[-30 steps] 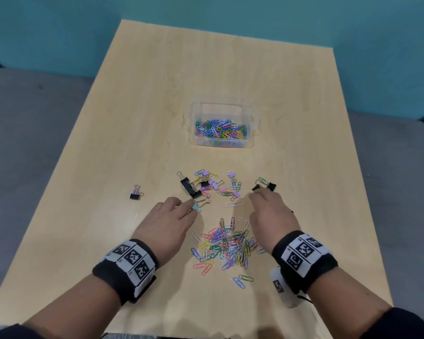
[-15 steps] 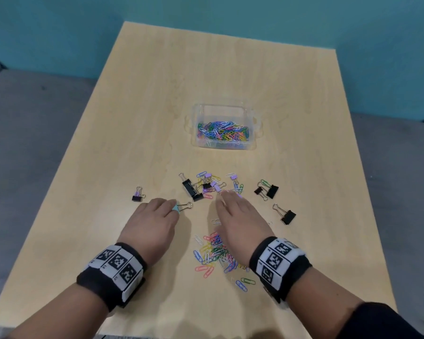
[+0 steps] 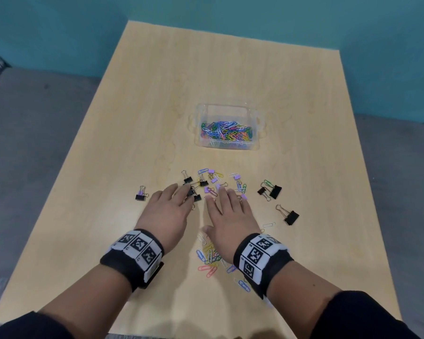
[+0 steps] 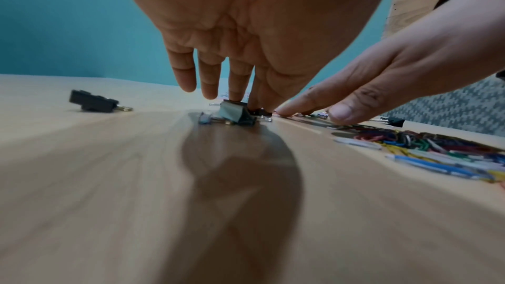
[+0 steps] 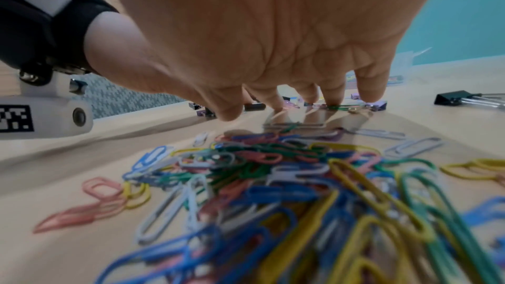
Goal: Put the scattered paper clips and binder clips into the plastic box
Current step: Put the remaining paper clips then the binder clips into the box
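The clear plastic box (image 3: 199, 126) holds several coloured paper clips and stands beyond the hands. My left hand (image 3: 179, 194) lies flat, its straight fingertips (image 4: 239, 94) touching a black binder clip (image 4: 236, 113) in a cluster of black binder clips (image 3: 194, 189). Beside it my right hand (image 3: 224, 195) lies flat too, with fingertips (image 5: 370, 94) on the table among small purple binder clips (image 3: 214, 179) and loose paper clips. Neither hand holds anything. A pile of coloured paper clips (image 3: 209, 259) lies under my right wrist, close up in the right wrist view (image 5: 273, 170).
A small black and purple binder clip (image 3: 140, 194) lies left of my left hand. Two black binder clips (image 3: 271, 190) and another one (image 3: 289, 216) lie to the right. The wooden table (image 3: 206, 69) ends at a teal wall, with grey seating on both sides.
My right hand has moved left from the right-hand black clips to the middle cluster. My left hand has slid forward onto the black binder clips. Both hands are now side by side.
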`<act>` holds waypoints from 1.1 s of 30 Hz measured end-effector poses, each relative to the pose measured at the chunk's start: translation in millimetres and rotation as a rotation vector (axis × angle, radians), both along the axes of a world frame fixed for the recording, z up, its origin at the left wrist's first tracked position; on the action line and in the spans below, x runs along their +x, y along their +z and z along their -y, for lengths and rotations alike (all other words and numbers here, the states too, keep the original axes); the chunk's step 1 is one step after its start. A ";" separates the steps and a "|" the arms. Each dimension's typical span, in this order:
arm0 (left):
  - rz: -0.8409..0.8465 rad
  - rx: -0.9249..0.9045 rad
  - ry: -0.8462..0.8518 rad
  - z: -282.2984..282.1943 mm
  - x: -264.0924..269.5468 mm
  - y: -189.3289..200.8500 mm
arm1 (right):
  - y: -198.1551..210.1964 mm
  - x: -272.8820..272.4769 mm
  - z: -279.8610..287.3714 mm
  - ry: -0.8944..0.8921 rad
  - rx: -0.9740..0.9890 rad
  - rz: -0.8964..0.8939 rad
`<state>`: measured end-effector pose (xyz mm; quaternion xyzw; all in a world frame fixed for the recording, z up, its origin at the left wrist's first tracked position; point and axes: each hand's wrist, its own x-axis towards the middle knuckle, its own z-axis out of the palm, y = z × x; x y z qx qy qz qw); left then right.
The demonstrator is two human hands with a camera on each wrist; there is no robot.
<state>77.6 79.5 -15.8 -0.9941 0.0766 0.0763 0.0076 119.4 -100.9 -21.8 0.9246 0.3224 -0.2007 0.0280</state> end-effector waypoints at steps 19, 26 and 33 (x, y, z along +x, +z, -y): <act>0.059 -0.062 -0.169 6.9 9.6 -4.6 | 8.5 -10.1 7.5 0.123 -0.036 -0.018; 0.011 -0.042 -0.107 10.0 24.1 -11.1 | 8.2 -32.2 28.1 0.121 0.025 -0.040; 0.038 -0.250 -0.145 9.7 17.4 -5.4 | 9.8 -31.3 38.2 0.180 0.107 -0.045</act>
